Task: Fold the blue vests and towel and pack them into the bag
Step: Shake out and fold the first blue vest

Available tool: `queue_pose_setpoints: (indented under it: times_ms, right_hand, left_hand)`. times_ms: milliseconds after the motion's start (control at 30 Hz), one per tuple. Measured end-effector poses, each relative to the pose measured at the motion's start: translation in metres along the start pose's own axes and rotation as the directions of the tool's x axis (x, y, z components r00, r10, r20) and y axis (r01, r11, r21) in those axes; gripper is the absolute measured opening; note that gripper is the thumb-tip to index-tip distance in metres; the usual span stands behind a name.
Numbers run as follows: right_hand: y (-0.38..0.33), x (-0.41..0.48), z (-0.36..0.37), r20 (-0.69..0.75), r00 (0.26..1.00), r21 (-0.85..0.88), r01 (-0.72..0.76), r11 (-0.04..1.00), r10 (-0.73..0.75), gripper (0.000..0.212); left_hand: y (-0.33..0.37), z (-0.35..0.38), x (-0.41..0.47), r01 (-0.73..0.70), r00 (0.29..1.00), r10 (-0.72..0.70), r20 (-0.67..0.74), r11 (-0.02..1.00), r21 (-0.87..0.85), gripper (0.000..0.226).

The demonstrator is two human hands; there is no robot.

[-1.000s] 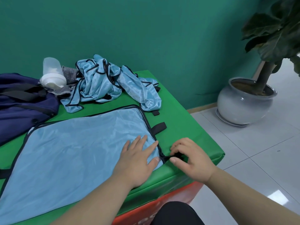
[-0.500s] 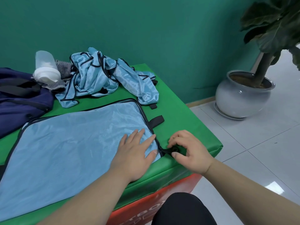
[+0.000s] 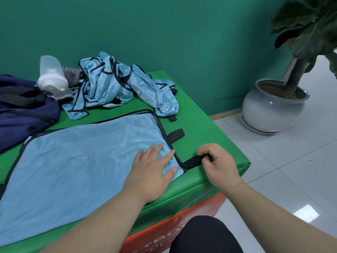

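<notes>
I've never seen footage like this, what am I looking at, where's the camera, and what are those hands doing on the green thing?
No machine here: a person wears one camera on the head, looking down at their own bare hands. The left hand lies flat on a blue vest spread over the green padded top. The right hand pinches the vest's black strap. Behind lie more crumpled blue vests, a grey towel, a white-capped plastic bottle and a navy bag.

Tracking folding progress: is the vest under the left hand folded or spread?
Spread: the vest lies flat across the green pad, left hand on its corner, right hand pinching its strap.
</notes>
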State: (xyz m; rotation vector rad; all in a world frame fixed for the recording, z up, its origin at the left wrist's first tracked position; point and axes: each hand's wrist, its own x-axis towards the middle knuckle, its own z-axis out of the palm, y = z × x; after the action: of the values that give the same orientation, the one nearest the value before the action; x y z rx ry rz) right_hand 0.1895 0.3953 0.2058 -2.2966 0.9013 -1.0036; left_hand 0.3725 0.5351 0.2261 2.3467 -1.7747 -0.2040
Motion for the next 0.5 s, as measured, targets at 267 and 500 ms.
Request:
queue_pose_setpoints:
  times_ms: [267,500]
  right_hand:
    - [0.001,-0.001,-0.005,0.148,0.969,-0.047,0.208,0.977,-0.199,0.034]
    - [-0.011,0.004,-0.023,0.363,0.924,0.056,0.104,0.993,-0.117,0.05]
  left_hand:
    - [0.0,0.001,0.001,-0.011,1.0,0.011,0.011,0.999,0.04,0.06]
    - [0.001,0.001,0.001,0.015,1.0,-0.015,-0.006,1.0,0.003,0.075]
